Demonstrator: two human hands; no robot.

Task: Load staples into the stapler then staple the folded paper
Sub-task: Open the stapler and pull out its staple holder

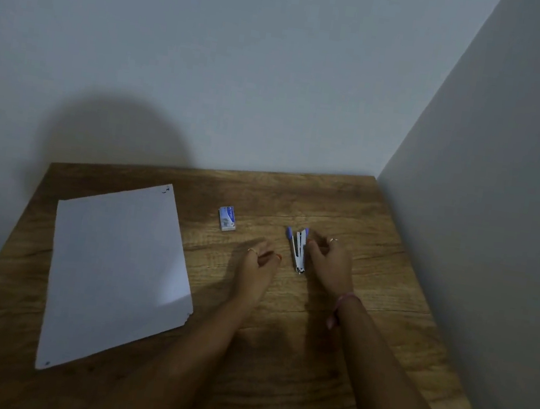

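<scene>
Fingers of the right hand (326, 263), right of centre in the frame, are curled against the right side of the stapler (299, 249); whether they truly grip it or only touch it cannot be told. The stapler lies on the wooden table (275, 359) hinged open in a narrow V, its two purple-tipped ends pointing toward the top of the frame and its metal hinge end toward the bottom. Just left of it, the left hand (259, 264) rests on the table with fingers loosely curled, holding nothing, apart from the stapler. Farther toward the upper left, a small staple box (227, 218) lies flat on the wood, apart from both hands. A white sheet of paper (115, 273) lies flat across the left part of the table, well apart from the hands.
</scene>
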